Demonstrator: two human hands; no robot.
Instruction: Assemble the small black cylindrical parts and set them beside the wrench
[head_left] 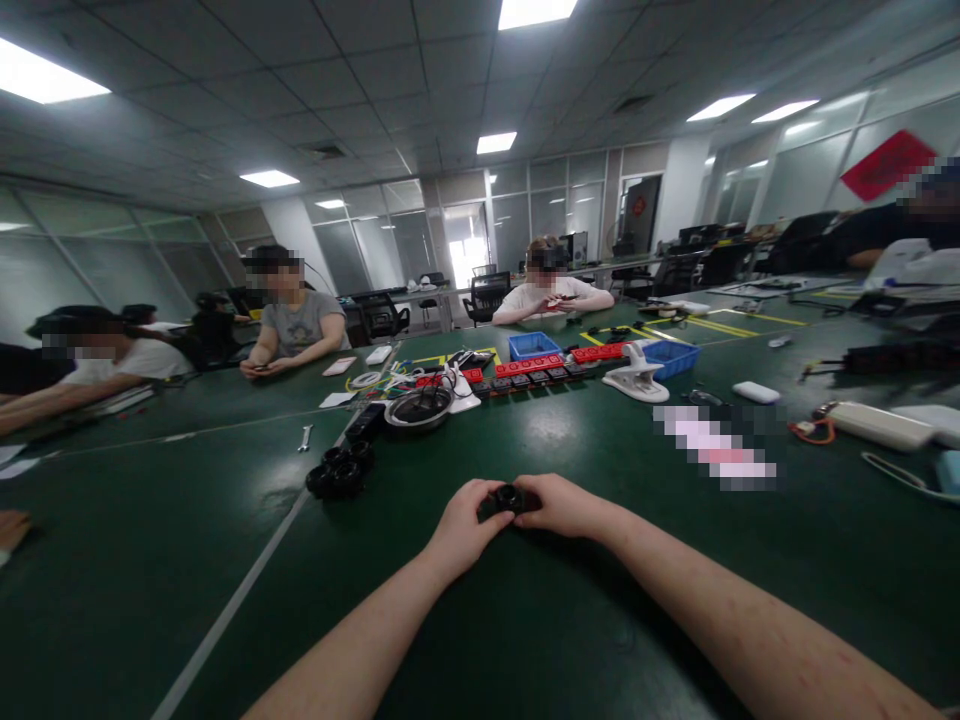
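Between my two hands is a small round black part (508,496) with a ring-shaped top, just above or on the green table (480,610). My left hand (466,525) grips it from the left, thumb at its near side. From the right, my right hand (556,505) closes its fingers and thumb on the same part. A cluster of several similar black round parts (341,470) sits on the table to the left of my hands. The undersides of my fingers are hidden.
Beyond my hands lie a round metal pan-like dish (418,408), red socket strips (529,366), blue trays (671,358), a white clamp-like stand (636,380) and a wrench (305,438). White devices (881,425) lie right. Several people sit around the table.
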